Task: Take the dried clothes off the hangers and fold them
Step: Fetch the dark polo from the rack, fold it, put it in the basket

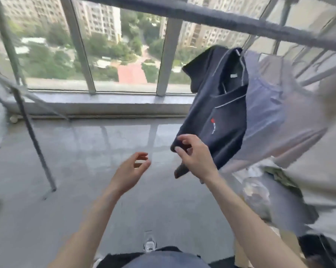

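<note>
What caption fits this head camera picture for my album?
A right hand at the bottom corner of a dark blue shirt hanging by the window, left hand open.

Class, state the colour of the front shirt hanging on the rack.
The shirt is navy with pale piping; the head view shows it.

Quick tally: two hands, a left hand [131, 169] and a right hand [194, 153], plus just one white shoe [149, 245] poking in at the bottom. I count three hanging pieces I can actually tell apart: one navy shirt [221, 113], one pale blue garment [263, 113] and one light grey garment [308, 136], with more cloth lower right too blurry to count. Then there's one overhead rail [202, 16], one slanted rack leg [35, 140] and three window panes [122, 55] I can make out.
</note>
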